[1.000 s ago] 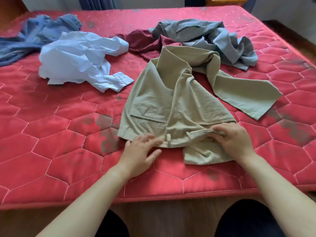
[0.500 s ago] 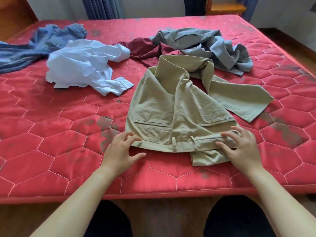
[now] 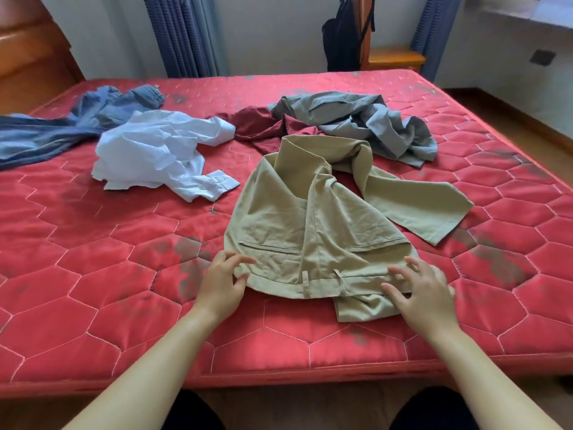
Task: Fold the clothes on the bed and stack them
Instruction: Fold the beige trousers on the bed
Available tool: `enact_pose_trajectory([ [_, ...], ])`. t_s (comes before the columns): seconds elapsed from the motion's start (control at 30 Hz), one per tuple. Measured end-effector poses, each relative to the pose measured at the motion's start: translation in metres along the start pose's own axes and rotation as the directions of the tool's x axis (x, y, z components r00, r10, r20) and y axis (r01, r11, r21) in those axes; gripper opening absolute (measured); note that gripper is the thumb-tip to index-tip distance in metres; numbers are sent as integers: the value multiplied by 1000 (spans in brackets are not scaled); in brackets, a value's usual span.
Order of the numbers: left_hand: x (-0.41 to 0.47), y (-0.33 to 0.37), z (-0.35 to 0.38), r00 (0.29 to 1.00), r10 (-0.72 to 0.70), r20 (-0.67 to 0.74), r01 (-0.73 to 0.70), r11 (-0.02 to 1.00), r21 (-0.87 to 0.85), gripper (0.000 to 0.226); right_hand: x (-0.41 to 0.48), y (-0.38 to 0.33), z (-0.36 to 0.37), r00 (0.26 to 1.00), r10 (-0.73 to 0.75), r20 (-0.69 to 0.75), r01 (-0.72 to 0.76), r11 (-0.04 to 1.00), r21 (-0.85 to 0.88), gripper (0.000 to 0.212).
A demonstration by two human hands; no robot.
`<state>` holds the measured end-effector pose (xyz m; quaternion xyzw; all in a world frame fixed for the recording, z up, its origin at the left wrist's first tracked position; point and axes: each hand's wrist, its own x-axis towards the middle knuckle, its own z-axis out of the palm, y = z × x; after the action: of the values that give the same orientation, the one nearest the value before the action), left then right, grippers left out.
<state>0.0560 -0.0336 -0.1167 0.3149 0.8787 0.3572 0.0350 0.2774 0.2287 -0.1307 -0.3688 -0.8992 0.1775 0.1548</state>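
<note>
Lying on bed (image 3: pixel 93 274): five garments, two hands.

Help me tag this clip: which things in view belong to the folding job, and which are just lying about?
Job:
khaki trousers, under left hand and right hand
white shirt
blue jeans
maroon garment
grey garment
red mattress, the work surface

Lying about:
dark bag hanging behind the bed
blue curtains
</note>
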Motion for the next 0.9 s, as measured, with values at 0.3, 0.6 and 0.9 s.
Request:
enact_pose_trajectory([
  [0.3, 1, -25, -32, 963, 127, 236, -128, 992, -12, 29, 1, -85, 50, 938, -266, 221, 261, 964, 51, 47],
  [0.6, 23, -51, -33, 970, 192, 150, -181, 980, -85, 37, -2, -73, 80, 956, -231, 182, 252, 962, -104, 49],
  [0.9, 47, 22, -82, 846, 533, -32, -533, 838, -116, 15, 3, -85, 28, 971, -238, -33, 220, 826, 520, 22],
])
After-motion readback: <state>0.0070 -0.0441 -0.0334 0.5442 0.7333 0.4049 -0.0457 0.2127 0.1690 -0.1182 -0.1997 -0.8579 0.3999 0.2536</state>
